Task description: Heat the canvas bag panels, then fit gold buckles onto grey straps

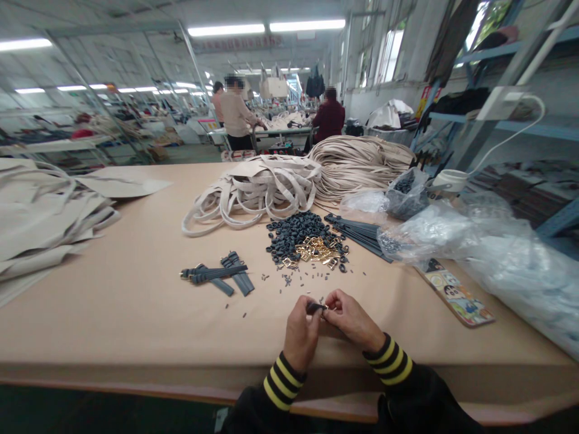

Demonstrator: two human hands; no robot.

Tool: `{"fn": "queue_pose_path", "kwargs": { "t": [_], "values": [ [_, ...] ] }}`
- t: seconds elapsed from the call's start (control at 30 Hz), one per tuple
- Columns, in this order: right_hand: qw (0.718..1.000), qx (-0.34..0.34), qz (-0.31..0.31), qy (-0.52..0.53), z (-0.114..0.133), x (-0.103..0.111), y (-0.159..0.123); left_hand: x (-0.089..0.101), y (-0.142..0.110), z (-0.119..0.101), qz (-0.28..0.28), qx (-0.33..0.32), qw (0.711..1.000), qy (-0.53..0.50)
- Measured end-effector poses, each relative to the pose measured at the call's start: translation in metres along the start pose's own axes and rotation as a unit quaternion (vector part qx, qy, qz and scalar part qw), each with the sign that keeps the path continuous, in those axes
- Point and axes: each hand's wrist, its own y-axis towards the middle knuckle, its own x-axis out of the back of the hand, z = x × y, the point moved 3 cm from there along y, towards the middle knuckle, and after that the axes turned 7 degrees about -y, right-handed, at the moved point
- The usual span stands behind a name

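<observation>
Right now, the left hand and right hand pinch a small dark tab together near the table's near edge; dark rings and gold buckles sit heaped farther off, with a few finished-looking dark straps lying left of them.

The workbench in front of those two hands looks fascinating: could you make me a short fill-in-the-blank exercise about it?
1. The left hand and right hand together hold a small dark piece, and each sleeve cuff is black with ____ stripes.
2. The buckles lie among the dark rings, and they are ____ in colour.
3. The clear plastic bags lie on the ____ side of this view.

Missing words: yellow; gold; right.
</observation>
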Motion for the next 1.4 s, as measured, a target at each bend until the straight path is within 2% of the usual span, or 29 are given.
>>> {"fn": "queue_pose_path", "kwargs": {
  "t": [0.07, 0.13, 0.3, 0.4, 0.5, 0.6, 0.73, 0.83, 0.97, 1.07, 1.13, 1.2, 1.3, 1.4],
  "values": [
    [1.000, 0.000, -0.023, -0.005, 0.000, -0.001, 0.001, -0.004, -0.004, -0.007, -0.022, -0.089, 0.993, 0.068],
    [0.999, 0.000, -0.043, -0.020, -0.002, -0.001, 0.002, -0.006, -0.006, -0.010, -0.022, -0.114, 0.990, 0.080],
    [0.989, 0.014, -0.102, -0.105, -0.007, 0.000, 0.000, -0.002, -0.005, -0.007, 0.036, 0.038, 0.999, 0.003],
    [0.984, 0.029, -0.119, -0.130, -0.004, 0.000, -0.001, 0.001, -0.002, -0.004, 0.064, 0.086, 0.991, -0.080],
    [0.989, 0.059, -0.075, -0.116, 0.004, 0.000, -0.002, 0.002, 0.001, 0.003, 0.082, 0.135, 0.972, -0.176],
    [0.993, 0.073, -0.016, -0.091, 0.010, 0.002, -0.003, 0.003, 0.004, 0.009, 0.089, 0.154, 0.960, -0.216],
    [0.993, 0.066, 0.013, -0.092, 0.007, 0.001, -0.006, 0.002, 0.002, 0.013, 0.173, 0.190, 0.933, -0.252],
    [0.991, 0.072, 0.018, -0.107, 0.001, -0.002, -0.006, 0.001, -0.002, 0.017, 0.208, 0.222, 0.909, -0.286],
    [0.990, 0.070, 0.035, -0.117, 0.001, -0.001, -0.007, 0.000, -0.005, 0.019, 0.211, 0.259, 0.874, -0.353],
    [0.985, 0.082, 0.091, -0.120, 0.006, 0.006, -0.008, 0.005, -0.005, 0.015, 0.191, 0.281, 0.852, -0.398],
    [0.981, 0.077, 0.136, -0.111, 0.008, 0.010, -0.010, 0.010, -0.003, 0.012, 0.172, 0.278, 0.848, -0.417],
    [0.982, 0.041, 0.166, -0.080, 0.008, 0.011, -0.012, 0.012, -0.002, 0.011, 0.168, 0.271, 0.851, -0.418],
    [0.981, -0.005, 0.191, -0.023, 0.007, 0.003, -0.014, 0.009, -0.002, 0.014, 0.184, 0.265, 0.864, -0.387],
    [0.978, -0.007, 0.206, -0.009, 0.006, -0.003, -0.015, 0.005, -0.005, 0.020, 0.191, 0.267, 0.880, -0.342]
  ]
}}
